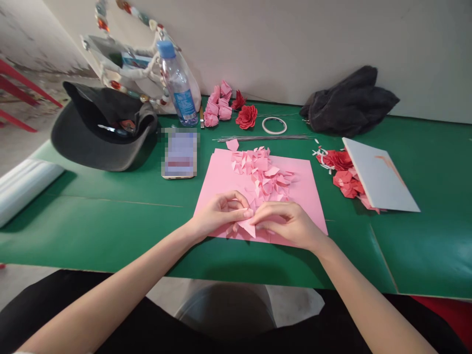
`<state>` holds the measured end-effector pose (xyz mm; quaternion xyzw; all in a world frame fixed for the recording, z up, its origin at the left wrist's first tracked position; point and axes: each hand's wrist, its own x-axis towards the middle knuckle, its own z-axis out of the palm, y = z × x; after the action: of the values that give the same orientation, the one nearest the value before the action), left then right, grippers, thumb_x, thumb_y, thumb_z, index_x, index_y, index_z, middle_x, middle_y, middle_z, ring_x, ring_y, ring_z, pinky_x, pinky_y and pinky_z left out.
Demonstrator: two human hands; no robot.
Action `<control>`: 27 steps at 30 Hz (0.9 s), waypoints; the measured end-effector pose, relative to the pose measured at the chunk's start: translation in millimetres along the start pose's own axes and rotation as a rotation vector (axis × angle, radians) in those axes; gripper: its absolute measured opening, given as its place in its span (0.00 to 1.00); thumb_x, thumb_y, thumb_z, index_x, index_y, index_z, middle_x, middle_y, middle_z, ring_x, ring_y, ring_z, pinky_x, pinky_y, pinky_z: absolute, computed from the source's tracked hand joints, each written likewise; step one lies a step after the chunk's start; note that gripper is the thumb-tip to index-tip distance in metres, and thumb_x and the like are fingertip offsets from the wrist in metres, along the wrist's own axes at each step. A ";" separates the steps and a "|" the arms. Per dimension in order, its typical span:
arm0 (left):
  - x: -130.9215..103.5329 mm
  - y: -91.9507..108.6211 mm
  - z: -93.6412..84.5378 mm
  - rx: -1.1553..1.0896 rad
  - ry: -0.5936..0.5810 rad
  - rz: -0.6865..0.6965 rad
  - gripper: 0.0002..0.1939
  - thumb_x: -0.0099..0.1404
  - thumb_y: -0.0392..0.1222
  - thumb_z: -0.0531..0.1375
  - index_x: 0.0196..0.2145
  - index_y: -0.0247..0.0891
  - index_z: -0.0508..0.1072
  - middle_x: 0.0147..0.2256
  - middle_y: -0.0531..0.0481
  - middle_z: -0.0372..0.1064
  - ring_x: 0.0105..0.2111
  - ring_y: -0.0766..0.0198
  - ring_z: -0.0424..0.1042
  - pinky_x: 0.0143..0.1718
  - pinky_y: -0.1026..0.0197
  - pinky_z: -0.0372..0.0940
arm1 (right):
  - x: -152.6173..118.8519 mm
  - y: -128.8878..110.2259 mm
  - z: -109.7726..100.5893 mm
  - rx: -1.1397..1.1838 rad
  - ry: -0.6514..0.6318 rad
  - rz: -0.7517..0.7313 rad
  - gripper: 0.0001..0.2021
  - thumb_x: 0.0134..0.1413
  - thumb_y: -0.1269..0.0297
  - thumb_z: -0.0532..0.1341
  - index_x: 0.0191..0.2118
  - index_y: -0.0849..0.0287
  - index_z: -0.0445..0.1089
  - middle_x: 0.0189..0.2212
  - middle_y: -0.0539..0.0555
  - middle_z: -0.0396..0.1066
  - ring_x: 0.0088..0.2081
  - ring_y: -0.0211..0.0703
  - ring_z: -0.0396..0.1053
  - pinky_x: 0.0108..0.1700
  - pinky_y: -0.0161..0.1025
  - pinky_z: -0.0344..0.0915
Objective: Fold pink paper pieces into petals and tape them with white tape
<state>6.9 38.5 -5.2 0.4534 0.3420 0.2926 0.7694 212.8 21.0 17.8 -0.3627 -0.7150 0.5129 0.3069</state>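
Observation:
Both hands meet over the near part of a pink sheet [214, 182] lying on the green table. My left hand [224, 215] pinches a small folded pink paper piece [248, 227] between thumb and fingers. From the right, my right hand [285, 222] grips the same piece at its other side, its fingertips close to the left thumb. The piece has a pointed lower corner facing me. Just beyond the hands, a heap of cut pink paper pieces [263, 169] rests on the sheet. Another pink piece [232, 144] lies at the sheet's far edge.
A phone [180, 153], a cap [106, 125] and a bottle [179, 86] stand left. Behind are paper flowers [246, 117], thin wires [265, 138] and a tape ring [274, 126]. At right are a black cloth [346, 105], red paper flowers [346, 183] and a white board [381, 174].

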 end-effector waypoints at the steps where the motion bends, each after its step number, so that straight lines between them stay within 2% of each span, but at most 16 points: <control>1: -0.1 -0.3 0.0 0.003 0.000 0.006 0.14 0.57 0.43 0.67 0.33 0.35 0.67 0.24 0.55 0.69 0.16 0.74 0.65 0.17 0.71 0.60 | 0.0 1.0 0.6 -0.004 0.014 0.008 0.06 0.55 0.66 0.63 0.36 0.50 0.78 0.34 0.49 0.77 0.38 0.43 0.74 0.44 0.41 0.71; 7: 0.3 0.9 -1.1 0.038 0.038 0.003 0.12 0.58 0.43 0.66 0.35 0.33 0.70 0.26 0.52 0.71 0.19 0.71 0.69 0.21 0.68 0.65 | 1.5 5.9 2.2 0.047 0.066 0.014 0.06 0.56 0.67 0.63 0.33 0.50 0.78 0.33 0.49 0.75 0.37 0.41 0.73 0.42 0.39 0.70; 13: 0.2 5.6 -1.7 0.019 0.071 0.006 0.16 0.58 0.43 0.66 0.40 0.30 0.74 0.33 0.44 0.74 0.27 0.64 0.75 0.31 0.60 0.72 | 4.1 8.0 3.1 0.176 0.119 0.105 0.04 0.55 0.66 0.63 0.33 0.53 0.76 0.34 0.49 0.75 0.38 0.40 0.73 0.43 0.40 0.71; 18: -1.7 11.0 2.6 0.113 0.180 0.044 0.15 0.55 0.43 0.68 0.37 0.31 0.75 0.36 0.43 0.75 0.34 0.59 0.76 0.36 0.59 0.72 | 3.8 8.8 4.1 0.209 0.130 0.152 0.03 0.55 0.66 0.63 0.32 0.55 0.75 0.31 0.48 0.75 0.36 0.39 0.74 0.42 0.38 0.71; 21: -3.8 15.5 5.4 0.171 0.215 0.031 0.15 0.54 0.43 0.68 0.36 0.31 0.75 0.34 0.44 0.76 0.34 0.59 0.76 0.38 0.58 0.71 | 3.7 9.6 5.1 0.152 0.146 0.168 0.03 0.55 0.66 0.63 0.31 0.56 0.74 0.29 0.48 0.74 0.34 0.38 0.73 0.41 0.37 0.71; 27: -5.9 17.4 5.3 0.226 0.238 0.014 0.14 0.55 0.44 0.68 0.36 0.32 0.74 0.31 0.46 0.75 0.31 0.60 0.76 0.36 0.59 0.71 | 4.2 8.8 7.9 0.083 0.161 0.189 0.02 0.52 0.66 0.65 0.31 0.58 0.72 0.30 0.50 0.74 0.35 0.39 0.73 0.41 0.37 0.71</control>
<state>5.2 38.6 13.8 0.5014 0.4582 0.3094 0.6655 205.9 22.3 7.4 -0.4552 -0.6289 0.5380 0.3283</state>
